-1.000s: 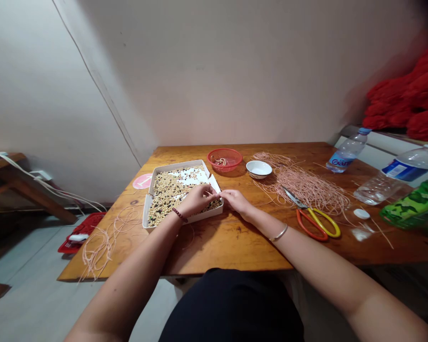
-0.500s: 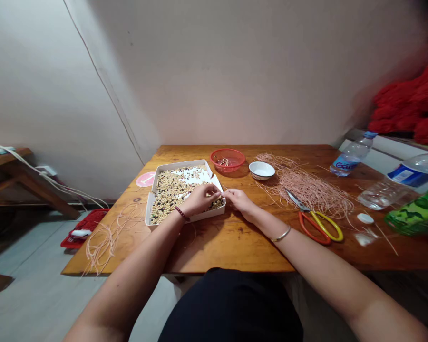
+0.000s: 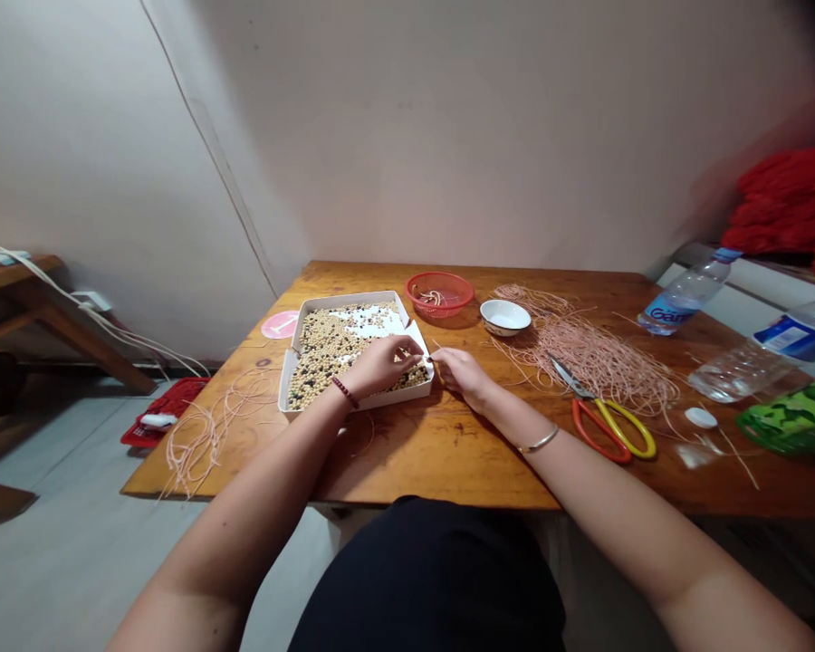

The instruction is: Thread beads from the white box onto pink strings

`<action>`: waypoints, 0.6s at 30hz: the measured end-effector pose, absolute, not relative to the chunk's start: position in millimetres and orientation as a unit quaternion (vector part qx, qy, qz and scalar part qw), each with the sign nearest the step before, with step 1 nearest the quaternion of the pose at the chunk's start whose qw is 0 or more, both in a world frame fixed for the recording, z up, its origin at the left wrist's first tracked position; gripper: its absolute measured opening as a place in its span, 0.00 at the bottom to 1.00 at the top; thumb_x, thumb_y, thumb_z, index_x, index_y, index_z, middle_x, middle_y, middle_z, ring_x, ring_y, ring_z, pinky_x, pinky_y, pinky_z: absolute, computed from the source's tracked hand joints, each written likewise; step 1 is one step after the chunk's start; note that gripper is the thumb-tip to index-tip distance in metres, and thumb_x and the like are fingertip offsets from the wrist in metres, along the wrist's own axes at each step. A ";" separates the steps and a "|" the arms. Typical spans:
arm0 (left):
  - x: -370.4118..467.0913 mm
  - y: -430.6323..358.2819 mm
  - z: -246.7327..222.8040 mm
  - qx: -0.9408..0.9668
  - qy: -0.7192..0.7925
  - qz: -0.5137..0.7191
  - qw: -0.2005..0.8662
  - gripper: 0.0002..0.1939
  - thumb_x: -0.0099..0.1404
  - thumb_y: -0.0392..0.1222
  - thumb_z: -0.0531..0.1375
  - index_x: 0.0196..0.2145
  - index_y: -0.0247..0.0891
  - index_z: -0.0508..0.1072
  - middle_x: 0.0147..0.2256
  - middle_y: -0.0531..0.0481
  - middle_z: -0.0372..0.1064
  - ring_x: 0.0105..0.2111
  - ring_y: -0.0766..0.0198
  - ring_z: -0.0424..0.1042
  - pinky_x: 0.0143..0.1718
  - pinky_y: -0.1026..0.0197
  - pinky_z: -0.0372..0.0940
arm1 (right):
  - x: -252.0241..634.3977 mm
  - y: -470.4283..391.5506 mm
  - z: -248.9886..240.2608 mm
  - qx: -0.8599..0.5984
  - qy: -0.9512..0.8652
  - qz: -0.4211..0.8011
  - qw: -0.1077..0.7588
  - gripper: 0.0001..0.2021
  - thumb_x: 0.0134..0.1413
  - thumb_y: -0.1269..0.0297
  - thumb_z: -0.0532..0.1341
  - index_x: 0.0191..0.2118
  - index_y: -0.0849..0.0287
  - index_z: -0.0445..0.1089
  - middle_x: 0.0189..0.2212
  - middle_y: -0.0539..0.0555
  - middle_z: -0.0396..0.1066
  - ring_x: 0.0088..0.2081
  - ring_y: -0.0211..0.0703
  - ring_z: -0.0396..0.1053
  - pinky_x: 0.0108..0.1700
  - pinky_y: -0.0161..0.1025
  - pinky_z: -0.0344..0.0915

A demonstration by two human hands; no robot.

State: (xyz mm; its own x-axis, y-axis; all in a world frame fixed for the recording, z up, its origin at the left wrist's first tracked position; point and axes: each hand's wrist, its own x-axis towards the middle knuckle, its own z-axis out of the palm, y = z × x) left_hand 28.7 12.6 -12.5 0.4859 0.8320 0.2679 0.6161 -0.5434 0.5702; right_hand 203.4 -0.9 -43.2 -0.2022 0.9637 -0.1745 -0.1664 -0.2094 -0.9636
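My left hand (image 3: 386, 362) hovers over the right side of a shallow white cardboard box (image 3: 407, 393) of cream and dark beads (image 3: 332, 342). Its thumb and fingers curl into a pinch; what they hold, if anything, is too small to make out. Just right of the box, my right hand (image 3: 463, 375) is closed, thumb against fingers, on a thin cord (image 3: 436, 343) whose tip barely shows. Between both sets of fingertips sits a small dark bead (image 3: 429, 359), close to the right fingers. The fingertips of the two hands are a little apart.
A red plastic basket (image 3: 454, 310) with short cord pieces and a white bowl (image 3: 506, 316) stand behind. Pink cords (image 3: 601, 358) lie heaped at right beside scissors (image 3: 604, 417). Farther right are plastic bottles (image 3: 679, 294). More loose cord (image 3: 204, 444) lies at the left edge.
The fingertips have drawn slightly apart, and a dark bead now shows between them. The whole view has shifted a little.
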 end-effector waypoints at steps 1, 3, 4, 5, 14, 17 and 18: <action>30.0 12.0 -12.8 0.837 0.433 0.268 0.200 0.11 0.62 0.46 0.57 0.35 0.37 0.74 0.35 0.48 0.74 0.33 0.63 0.71 0.36 0.62 0.64 | 203.4 -1.3 -42.7 -0.449 -0.444 0.635 0.445 0.08 0.43 0.63 0.60 0.24 0.59 0.59 0.11 0.38 0.44 0.12 0.25 0.39 0.16 0.30 0.33; 30.9 11.1 -12.9 0.840 0.430 0.271 0.191 0.11 0.62 0.46 0.56 0.34 0.37 0.74 0.34 0.48 0.74 0.33 0.63 0.71 0.36 0.62 0.64 | 203.1 -2.1 -41.8 -0.450 -0.445 0.634 0.444 0.08 0.42 0.63 0.60 0.24 0.59 0.60 0.11 0.39 0.44 0.13 0.25 0.40 0.16 0.29 0.34; 30.9 11.0 -12.8 0.842 0.426 0.273 0.187 0.11 0.63 0.46 0.56 0.34 0.37 0.74 0.34 0.48 0.74 0.33 0.63 0.71 0.36 0.62 0.64 | 202.9 -2.4 -41.7 -0.451 -0.447 0.633 0.444 0.07 0.42 0.63 0.60 0.24 0.59 0.60 0.11 0.39 0.45 0.13 0.25 0.40 0.16 0.29 0.34; 30.8 10.9 -12.7 0.846 0.421 0.273 0.182 0.11 0.63 0.46 0.56 0.34 0.37 0.74 0.34 0.48 0.74 0.33 0.63 0.71 0.36 0.62 0.64 | 202.6 -2.6 -41.7 -0.451 -0.449 0.632 0.442 0.07 0.43 0.63 0.59 0.24 0.59 0.60 0.11 0.39 0.45 0.13 0.26 0.40 0.16 0.30 0.34; 32.7 11.0 -14.8 0.849 0.431 0.270 0.142 0.12 0.64 0.47 0.55 0.33 0.37 0.74 0.33 0.48 0.74 0.32 0.63 0.70 0.34 0.63 0.61 | 202.6 -1.0 -43.0 -0.452 -0.441 0.632 0.449 0.08 0.45 0.60 0.59 0.27 0.60 0.62 0.13 0.40 0.47 0.13 0.26 0.41 0.16 0.29 0.35; 32.6 12.2 -15.5 0.844 0.434 0.289 0.124 0.12 0.64 0.46 0.54 0.32 0.37 0.72 0.33 0.49 0.73 0.32 0.63 0.69 0.34 0.63 0.61 | 204.7 -0.1 -42.7 -0.463 -0.425 0.637 0.446 0.11 0.49 0.56 0.58 0.30 0.60 0.63 0.13 0.40 0.49 0.12 0.26 0.41 0.16 0.29 0.34; 32.5 12.7 -15.6 0.842 0.434 0.298 0.120 0.11 0.65 0.46 0.54 0.32 0.37 0.72 0.32 0.49 0.73 0.32 0.64 0.69 0.34 0.63 0.61 | 205.3 0.4 -43.0 -0.463 -0.425 0.638 0.445 0.12 0.50 0.55 0.57 0.30 0.60 0.63 0.13 0.40 0.49 0.12 0.26 0.40 0.15 0.29 0.34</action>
State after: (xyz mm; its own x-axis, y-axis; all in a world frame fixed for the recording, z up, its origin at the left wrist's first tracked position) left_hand 32.5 12.7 -15.6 0.4455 0.8029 0.3962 0.6596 -0.5935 0.4612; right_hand 205.3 0.4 -43.0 -0.1746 0.9614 -0.2126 -0.1748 -0.2428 -0.9542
